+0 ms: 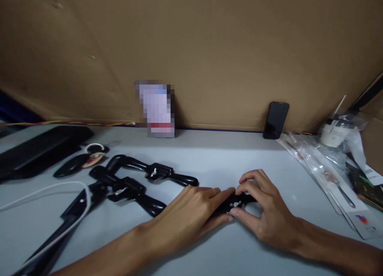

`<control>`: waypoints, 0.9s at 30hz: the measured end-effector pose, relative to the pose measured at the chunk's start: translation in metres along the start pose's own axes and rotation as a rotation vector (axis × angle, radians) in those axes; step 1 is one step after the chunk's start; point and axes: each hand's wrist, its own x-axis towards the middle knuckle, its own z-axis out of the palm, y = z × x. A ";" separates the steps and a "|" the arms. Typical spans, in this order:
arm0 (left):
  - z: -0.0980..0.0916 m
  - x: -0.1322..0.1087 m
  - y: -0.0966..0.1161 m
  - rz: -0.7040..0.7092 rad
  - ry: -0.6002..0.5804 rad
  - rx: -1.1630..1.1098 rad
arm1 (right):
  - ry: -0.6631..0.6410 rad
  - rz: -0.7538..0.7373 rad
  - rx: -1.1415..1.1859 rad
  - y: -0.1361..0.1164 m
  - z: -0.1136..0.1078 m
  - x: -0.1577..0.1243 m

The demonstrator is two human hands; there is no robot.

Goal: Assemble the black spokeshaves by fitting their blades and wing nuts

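A black spokeshave (226, 205) lies low over the white table, partly covered by my hands. My left hand (194, 208) is closed over its left handle and body, hiding much of it. With thumb and bent fingers, my right hand (269, 214) grips the body around a small shiny metal part (236, 204); what exactly the fingertips press on is hard to make out. Two more black spokeshaves rest to the left: one spokeshave (160, 171) farther back, the other spokeshave (128, 189) nearer, just beyond my left forearm.
A white cable (85, 188) loops over a long black object (74, 212) at left. Another black case-like object (44, 148) lies behind. A phone (275, 120) leans on the cardboard wall (209, 60). Packaged brushes (326, 180) and a cup (336, 132) occupy the right side.
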 end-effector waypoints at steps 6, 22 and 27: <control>-0.006 0.003 0.004 -0.030 -0.053 -0.020 | -0.138 -0.098 -0.037 0.003 0.000 0.003; 0.000 0.000 0.000 0.007 0.023 -0.019 | -0.118 -0.153 -0.131 -0.002 -0.001 0.000; -0.001 0.000 0.000 -0.007 -0.017 -0.003 | -0.065 -0.158 0.011 -0.003 -0.006 0.002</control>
